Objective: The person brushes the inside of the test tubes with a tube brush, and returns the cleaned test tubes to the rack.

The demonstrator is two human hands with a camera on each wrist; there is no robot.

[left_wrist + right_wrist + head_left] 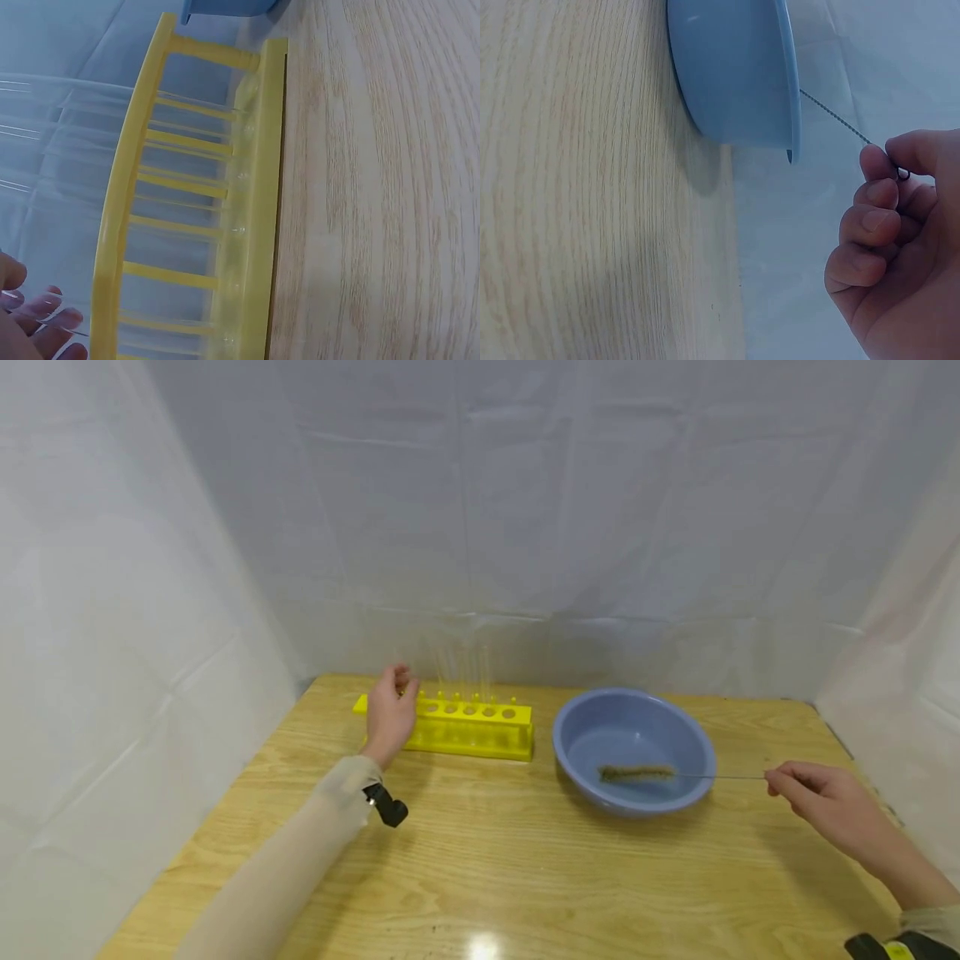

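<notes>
My left hand (391, 710) is at the left end of a yellow test tube rack (468, 747). In the left wrist view its thumb and fingers (46, 301) curl about a clear glass test tube just above the rack's top bar. Several more test tubes (465, 670) stand upright in the rack, their upper parts faint against the backdrop. On the right, my right hand (836, 802) pinches the thin twisted wire handle (832, 114) of a test tube brush (637, 772) between thumb and forefinger, close to its looped end. The brush's bristles lie level inside the blue basin's rim.
The blue basin (573, 714) stands to the right of the rack on a wooden table (480, 860). White sheeting (600, 527) hangs behind the table and along both sides. Black straps with small devices are on both wrists.
</notes>
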